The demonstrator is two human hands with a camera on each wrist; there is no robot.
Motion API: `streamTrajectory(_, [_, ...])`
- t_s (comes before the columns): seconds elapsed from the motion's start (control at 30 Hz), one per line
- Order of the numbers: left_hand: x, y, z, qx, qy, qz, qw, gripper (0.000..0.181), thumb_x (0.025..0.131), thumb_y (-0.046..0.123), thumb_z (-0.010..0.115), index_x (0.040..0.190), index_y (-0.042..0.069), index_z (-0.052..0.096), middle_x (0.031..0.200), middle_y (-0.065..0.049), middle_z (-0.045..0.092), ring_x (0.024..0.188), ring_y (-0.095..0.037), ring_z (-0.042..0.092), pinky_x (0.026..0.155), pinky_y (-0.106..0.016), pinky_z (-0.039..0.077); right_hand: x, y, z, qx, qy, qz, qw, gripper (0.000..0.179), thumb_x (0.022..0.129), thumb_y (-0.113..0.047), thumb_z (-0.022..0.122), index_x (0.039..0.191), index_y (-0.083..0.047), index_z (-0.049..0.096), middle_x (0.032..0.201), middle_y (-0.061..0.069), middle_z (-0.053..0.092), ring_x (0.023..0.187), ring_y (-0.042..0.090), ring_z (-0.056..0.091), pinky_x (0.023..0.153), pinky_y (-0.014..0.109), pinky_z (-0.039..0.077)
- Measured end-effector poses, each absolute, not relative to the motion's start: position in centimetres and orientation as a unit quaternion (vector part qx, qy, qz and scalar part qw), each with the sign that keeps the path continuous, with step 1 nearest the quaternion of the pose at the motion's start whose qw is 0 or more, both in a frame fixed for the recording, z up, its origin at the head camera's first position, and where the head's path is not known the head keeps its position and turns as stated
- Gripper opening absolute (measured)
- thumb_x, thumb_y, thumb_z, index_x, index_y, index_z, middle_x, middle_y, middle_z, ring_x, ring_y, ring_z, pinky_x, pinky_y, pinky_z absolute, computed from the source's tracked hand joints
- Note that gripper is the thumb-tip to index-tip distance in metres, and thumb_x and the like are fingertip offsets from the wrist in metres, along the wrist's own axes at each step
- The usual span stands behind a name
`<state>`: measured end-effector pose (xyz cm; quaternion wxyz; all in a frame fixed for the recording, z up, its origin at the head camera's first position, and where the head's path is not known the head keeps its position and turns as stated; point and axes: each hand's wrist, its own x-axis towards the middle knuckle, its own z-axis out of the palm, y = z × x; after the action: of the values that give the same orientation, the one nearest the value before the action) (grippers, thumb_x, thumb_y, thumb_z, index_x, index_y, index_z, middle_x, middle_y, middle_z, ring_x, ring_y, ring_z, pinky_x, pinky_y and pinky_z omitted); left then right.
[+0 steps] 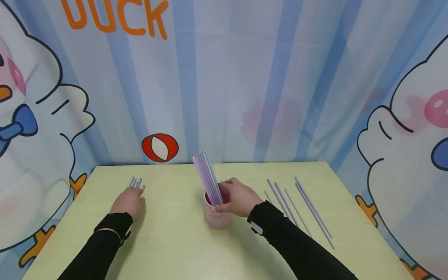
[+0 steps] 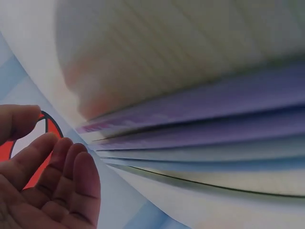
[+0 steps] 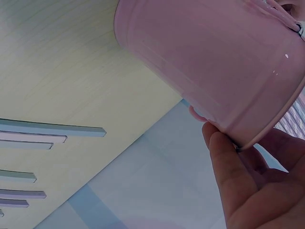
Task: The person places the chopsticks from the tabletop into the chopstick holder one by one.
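My left hand (image 1: 128,201) is low over several thin pastel sticks (image 1: 136,181) at the table's left side; their far ends show beyond the fingers. In the left wrist view those purple, blue and pale sticks (image 2: 205,126) run beside the loosely bent fingers (image 2: 86,183), with nothing between thumb and fingers. With my right hand (image 1: 241,197) I grip the rim of a pink cup (image 1: 217,217) standing mid-table, fingers and thumb (image 3: 233,167) at its edge. A bundle of purple and bluish sticks (image 1: 209,177) leans leftward inside the cup.
More sticks (image 1: 313,210) lie apart on the right of the pale wooden table (image 1: 175,249), partly behind the right forearm. A striped cartoon curtain (image 1: 224,85) hangs behind the table's back edge and at both sides.
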<state>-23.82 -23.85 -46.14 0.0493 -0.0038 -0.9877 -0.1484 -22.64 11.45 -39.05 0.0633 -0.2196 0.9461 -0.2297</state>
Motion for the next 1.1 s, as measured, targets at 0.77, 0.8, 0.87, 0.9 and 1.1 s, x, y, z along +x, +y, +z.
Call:
streamTrajectory(0.77, [-23.8, -23.8, -46.3, -0.015, -0.994, -0.099, 0.032, 0.013, 0.091, 0.003, 0.06, 0.096, -0.001, 0.071, 0.092, -0.029, 0.065, 0.077, -0.044, 0.06, 0.063, -0.057, 0.052, -22.7, 11.3, -39.1, -0.212, 0.949, -0.223, 0.063, 0.081, 0.071, -0.048, 0.082, 0.14, -0.014, 0.056, 0.13, 0.008, 0.054, 0.11, 0.024, 0.056, 0.098, 0.042, 0.048])
streamTrajectory(0.8, [-23.9, -23.8, -46.4, -0.017, -0.995, -0.098, 0.03, 0.013, 0.09, 0.003, 0.06, 0.095, -0.001, 0.071, 0.091, -0.029, 0.065, 0.077, -0.043, 0.06, 0.063, -0.057, 0.052, -22.7, 11.3, -39.1, -0.211, 0.949, -0.225, 0.065, 0.081, 0.071, -0.049, 0.082, 0.14, -0.015, 0.056, 0.13, 0.008, 0.054, 0.11, 0.023, 0.056, 0.098, 0.043, 0.048])
streamTrajectory(0.87, [-23.9, -23.8, -46.6, -0.023, -0.994, -0.102, 0.028, 0.013, 0.089, 0.002, 0.06, 0.094, 0.0, 0.073, 0.091, -0.028, 0.066, 0.079, -0.044, 0.061, 0.064, -0.057, 0.053, -22.6, 11.3, -39.1, -0.209, 0.949, -0.227, 0.067, 0.081, 0.071, -0.049, 0.082, 0.14, -0.016, 0.056, 0.13, 0.008, 0.054, 0.11, 0.023, 0.056, 0.098, 0.042, 0.048])
streamTrajectory(0.9, [-24.0, -23.8, -46.6, -0.025, -0.994, -0.104, 0.027, 0.014, 0.089, 0.001, 0.061, 0.094, 0.0, 0.073, 0.092, -0.028, 0.066, 0.08, -0.044, 0.062, 0.065, -0.057, 0.053, -22.6, 11.3, -39.1, -0.208, 0.949, -0.228, 0.067, 0.081, 0.071, -0.049, 0.082, 0.14, -0.016, 0.056, 0.129, 0.007, 0.054, 0.109, 0.023, 0.056, 0.098, 0.042, 0.048])
streamTrajectory(1.1, [-24.1, -23.2, -46.8, -0.035, -0.991, -0.125, 0.016, 0.013, 0.087, -0.001, 0.063, 0.095, -0.003, 0.073, 0.095, -0.023, 0.07, 0.089, -0.042, 0.064, 0.077, -0.057, 0.052, -22.6, 11.3, -39.1, -0.212, 0.948, -0.229, 0.066, 0.081, 0.071, -0.049, 0.082, 0.14, -0.016, 0.056, 0.128, 0.007, 0.054, 0.109, 0.023, 0.056, 0.097, 0.042, 0.048])
